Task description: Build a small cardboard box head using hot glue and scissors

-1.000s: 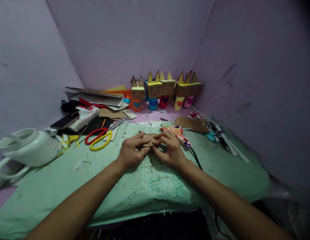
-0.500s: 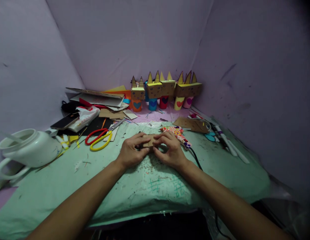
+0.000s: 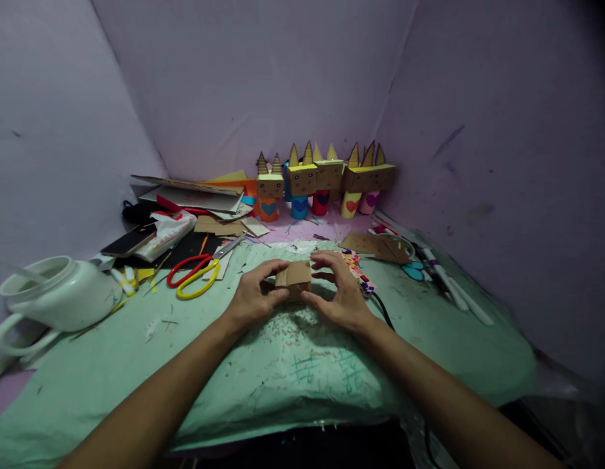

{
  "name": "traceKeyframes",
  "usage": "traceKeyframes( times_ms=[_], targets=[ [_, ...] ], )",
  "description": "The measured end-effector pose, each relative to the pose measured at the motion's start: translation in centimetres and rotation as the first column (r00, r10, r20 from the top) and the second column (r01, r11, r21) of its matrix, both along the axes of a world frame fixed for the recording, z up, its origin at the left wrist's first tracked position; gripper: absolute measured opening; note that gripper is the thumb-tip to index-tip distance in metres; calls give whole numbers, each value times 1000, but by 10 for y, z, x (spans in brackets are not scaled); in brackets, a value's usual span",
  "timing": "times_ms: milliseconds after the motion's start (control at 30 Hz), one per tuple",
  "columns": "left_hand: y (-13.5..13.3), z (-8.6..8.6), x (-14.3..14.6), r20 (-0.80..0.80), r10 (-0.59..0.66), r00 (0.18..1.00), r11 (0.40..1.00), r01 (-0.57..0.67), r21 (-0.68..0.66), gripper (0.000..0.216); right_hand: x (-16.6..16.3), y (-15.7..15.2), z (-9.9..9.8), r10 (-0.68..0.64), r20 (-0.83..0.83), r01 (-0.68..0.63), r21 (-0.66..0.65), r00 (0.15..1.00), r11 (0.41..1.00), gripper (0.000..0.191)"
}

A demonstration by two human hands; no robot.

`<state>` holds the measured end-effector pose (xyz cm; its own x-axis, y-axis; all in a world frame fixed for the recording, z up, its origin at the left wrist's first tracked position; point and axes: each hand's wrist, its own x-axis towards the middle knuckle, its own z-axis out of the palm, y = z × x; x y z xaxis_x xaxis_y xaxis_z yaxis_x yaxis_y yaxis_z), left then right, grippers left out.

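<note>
A small brown cardboard box [image 3: 294,276] stands on the green mat [image 3: 263,365] in the middle of the work surface. My left hand [image 3: 253,296] grips its left side with curled fingers. My right hand [image 3: 338,293] cups its right side, thumb low against the box and fingers arched over the top. Just behind my right hand lies a colourful patterned strip [image 3: 355,268].
Red and yellow scissors [image 3: 197,272] lie left of the box. A white jug [image 3: 53,301] sits at far left. Cardboard sheets [image 3: 189,192] and a phone [image 3: 129,241] are stacked behind. A row of cardboard figures [image 3: 326,182] lines the back wall. Markers [image 3: 449,283] lie right.
The cardboard piece has been raised from lying flat under my fingers to standing as a box between my hands. My right fingers have spread apart over it.
</note>
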<state>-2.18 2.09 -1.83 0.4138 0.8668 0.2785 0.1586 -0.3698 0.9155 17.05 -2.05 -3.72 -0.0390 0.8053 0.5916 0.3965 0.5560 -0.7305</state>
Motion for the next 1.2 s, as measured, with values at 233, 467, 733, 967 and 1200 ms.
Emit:
traceKeyframes(
  times_ms=[233, 467, 733, 967, 1200],
  targets=[
    [5, 3, -3, 387, 7, 922, 932, 134, -336, 63, 15, 8, -2, 130, -407, -216, -171, 904, 961, 69],
    [-3, 6, -2, 469, -62, 881, 784, 334, -524, 62, 10, 0, 5, 269, -167, -287, -92, 948, 954, 98],
    [-5, 6, 4, 366, -111, 924, 748, 320, -582, 76, 11, -9, 15, 238, 73, -237, -21, 969, 971, 95],
    [-7, 7, 3, 290, -96, 952, 800, 247, -547, 79, 8, -8, 13, 262, -78, -267, -53, 962, 962, 93],
    [-4, 1, -2, 320, -105, 942, 892, 231, -388, 84, 7, 2, 8, 53, -537, -216, -245, 842, 945, 101]
  ],
)
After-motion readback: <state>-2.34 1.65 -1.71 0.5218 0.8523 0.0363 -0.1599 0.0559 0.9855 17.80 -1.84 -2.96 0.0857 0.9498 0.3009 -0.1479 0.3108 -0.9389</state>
